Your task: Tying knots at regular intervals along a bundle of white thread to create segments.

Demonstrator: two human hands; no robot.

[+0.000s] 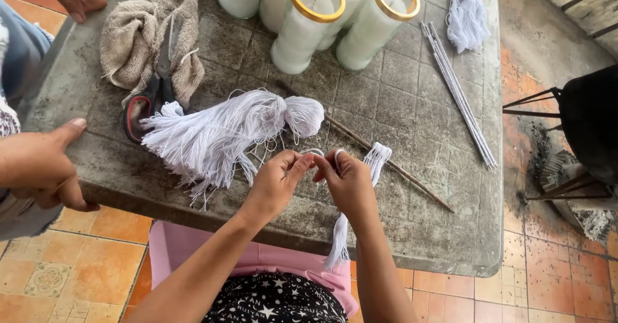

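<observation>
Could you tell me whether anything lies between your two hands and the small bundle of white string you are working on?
Nothing visible does: the left hand and right hand already pinch the small white string bundle directly at the table's near edge.

candles (302, 30): 5 | scissors (149, 88): 1 | towel (132, 36): 1 | hands (278, 180): 4

The left hand (278, 175) and right hand (344, 178) pinch white string (339, 233) together over the grey tabletop (412, 104), beside a string bundle (219, 133).
</observation>
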